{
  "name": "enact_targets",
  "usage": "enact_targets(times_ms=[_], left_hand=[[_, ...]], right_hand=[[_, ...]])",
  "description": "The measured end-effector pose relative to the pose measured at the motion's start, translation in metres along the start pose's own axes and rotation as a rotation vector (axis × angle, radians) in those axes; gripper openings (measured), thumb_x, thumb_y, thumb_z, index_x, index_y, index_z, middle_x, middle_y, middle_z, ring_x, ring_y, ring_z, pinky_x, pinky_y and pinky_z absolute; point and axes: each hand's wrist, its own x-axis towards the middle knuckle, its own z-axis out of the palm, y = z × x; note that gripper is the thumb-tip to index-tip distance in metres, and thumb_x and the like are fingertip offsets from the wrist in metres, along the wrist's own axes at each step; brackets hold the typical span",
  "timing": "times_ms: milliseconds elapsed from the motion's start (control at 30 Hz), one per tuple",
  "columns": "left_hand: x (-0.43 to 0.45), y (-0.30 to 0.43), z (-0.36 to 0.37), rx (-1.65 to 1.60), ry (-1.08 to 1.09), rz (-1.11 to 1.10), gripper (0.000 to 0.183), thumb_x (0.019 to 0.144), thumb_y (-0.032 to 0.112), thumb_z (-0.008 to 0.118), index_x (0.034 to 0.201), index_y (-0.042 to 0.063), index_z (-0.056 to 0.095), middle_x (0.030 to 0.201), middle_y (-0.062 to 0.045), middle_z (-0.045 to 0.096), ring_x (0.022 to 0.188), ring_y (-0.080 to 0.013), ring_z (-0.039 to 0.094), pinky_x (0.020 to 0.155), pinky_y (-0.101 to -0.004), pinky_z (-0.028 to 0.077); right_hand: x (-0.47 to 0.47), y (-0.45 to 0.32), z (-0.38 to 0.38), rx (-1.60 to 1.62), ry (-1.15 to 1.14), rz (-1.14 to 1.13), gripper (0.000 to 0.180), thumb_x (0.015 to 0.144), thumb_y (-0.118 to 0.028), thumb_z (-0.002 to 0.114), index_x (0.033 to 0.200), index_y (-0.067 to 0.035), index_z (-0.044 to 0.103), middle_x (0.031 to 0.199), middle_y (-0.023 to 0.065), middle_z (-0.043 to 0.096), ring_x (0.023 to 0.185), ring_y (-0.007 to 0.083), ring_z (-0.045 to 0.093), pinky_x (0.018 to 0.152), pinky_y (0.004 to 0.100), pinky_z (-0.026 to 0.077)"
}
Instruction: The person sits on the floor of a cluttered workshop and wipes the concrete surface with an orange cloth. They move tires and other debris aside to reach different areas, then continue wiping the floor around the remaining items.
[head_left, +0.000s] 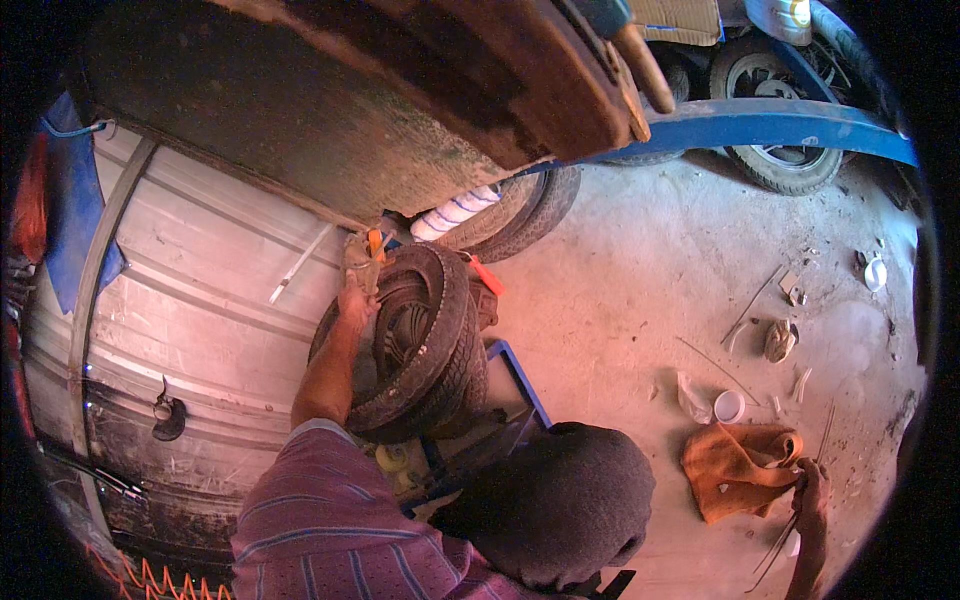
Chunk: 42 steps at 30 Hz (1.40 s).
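Observation:
My left arm reaches over a stack of worn tyres (420, 352). At its end, my left hand (358, 300) is at a tan, worn-looking item (362, 261) with an orange part, below a dark board's edge. Whether the fingers grip this item is hard to make out. Low on the right, my right hand (812, 487) holds the edge of an orange cloth (731, 469), which hangs or lies in folds over the floor. Thin wire-like rods (772, 551) show beside and behind that hand; I cannot tell if it holds them.
A dark board (300, 127) overhangs the upper left, beside a corrugated metal wall (202, 285). Wheels (784, 161) stand behind a blue beam (742, 124). Near the cloth, a white cup-like container (729, 406) and a clear plastic bag (694, 399) lie on the concrete floor (585, 300).

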Motion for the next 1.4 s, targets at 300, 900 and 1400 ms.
enact_targets(times_ms=[300, 900, 1400], left_hand=[[-0.01, -0.021, 0.028, -0.107, -0.019, -0.035, 0.078, 0.102, 0.07, 0.05, 0.139, 0.002, 0.049, 0.108, -0.018, 0.069, 0.083, -0.0304, 0.07, 0.077, -0.0454, 0.064], [0.019, -0.019, -0.003, -0.25, -0.14, -0.002, 0.081, 0.101, 0.072, 0.048, 0.151, 0.009, 0.04, 0.121, -0.019, 0.062, 0.108, -0.0375, 0.067, 0.088, -0.053, 0.06], [-0.08, -0.096, 0.079, 0.478, -0.107, -0.061, 0.089, 0.096, 0.065, 0.063, 0.153, 0.0, 0.041, 0.155, -0.021, 0.049, 0.134, -0.0359, 0.058, 0.109, -0.0508, 0.046]], right_hand=[[-0.003, -0.037, 0.002, 0.149, -0.085, 0.152, 0.034, 0.099, -0.041, 0.064, 0.107, -0.008, 0.064, 0.065, -0.0031, 0.048, 0.042, 0.0089, 0.04, 0.037, 0.0264, 0.033], [-0.05, -0.084, 0.002, 0.233, -0.028, 0.228, 0.028, 0.099, -0.039, 0.063, 0.1, -0.011, 0.063, 0.063, -0.0042, 0.044, 0.043, 0.0079, 0.036, 0.038, 0.0269, 0.03], [-0.028, -0.083, 0.014, 0.186, 0.018, 0.212, 0.026, 0.103, -0.035, 0.061, 0.098, -0.01, 0.068, 0.064, -0.0017, 0.051, 0.042, 0.0099, 0.041, 0.038, 0.0287, 0.034]])
